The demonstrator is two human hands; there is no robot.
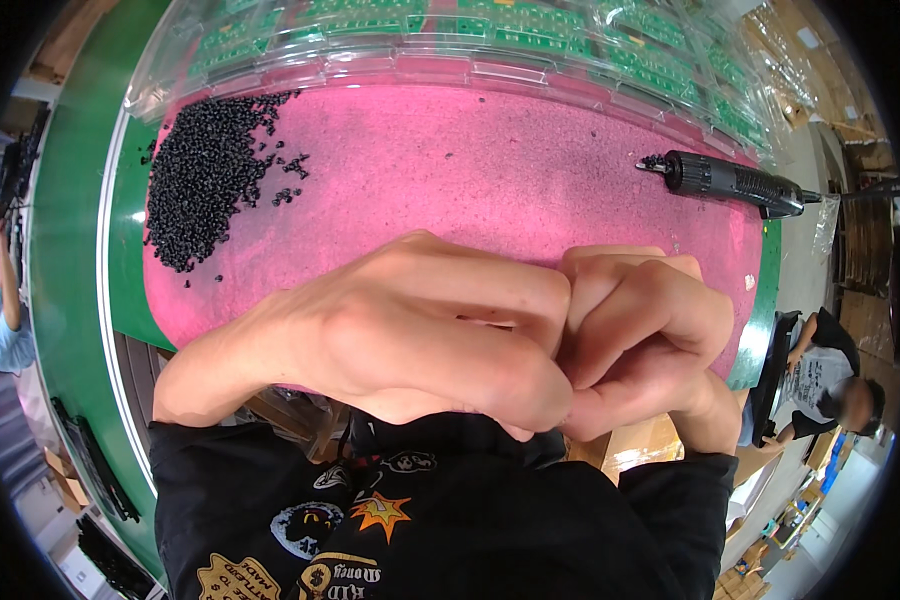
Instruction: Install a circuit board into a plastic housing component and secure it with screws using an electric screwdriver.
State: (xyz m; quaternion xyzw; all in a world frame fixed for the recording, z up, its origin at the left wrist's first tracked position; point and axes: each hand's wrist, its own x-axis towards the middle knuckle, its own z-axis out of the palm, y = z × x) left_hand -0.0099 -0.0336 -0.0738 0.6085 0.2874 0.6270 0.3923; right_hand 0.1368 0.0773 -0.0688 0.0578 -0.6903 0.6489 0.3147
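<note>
My left hand [440,335] and my right hand [648,325] meet close in front of my chest, above the near edge of a pink mat [420,160]. The fingers of both are curled in and touch at the tips and knuckles. Whatever they grip, if anything, is hidden behind the fingers. A heap of small black screw-like parts [200,175] lies at the mat's far left, beyond my left hand. At the far right, past my right hand, rests a black electric screwdriver [735,182], its bit pointing left with a few black bits by its tip.
Clear plastic trays [400,70] with green circuit boards [530,25] line the mat's far side. The mat lies on a green bench [75,250] with a white edge strip. Another person [820,385] is at the right, and a blue sleeve [8,335] shows at the left.
</note>
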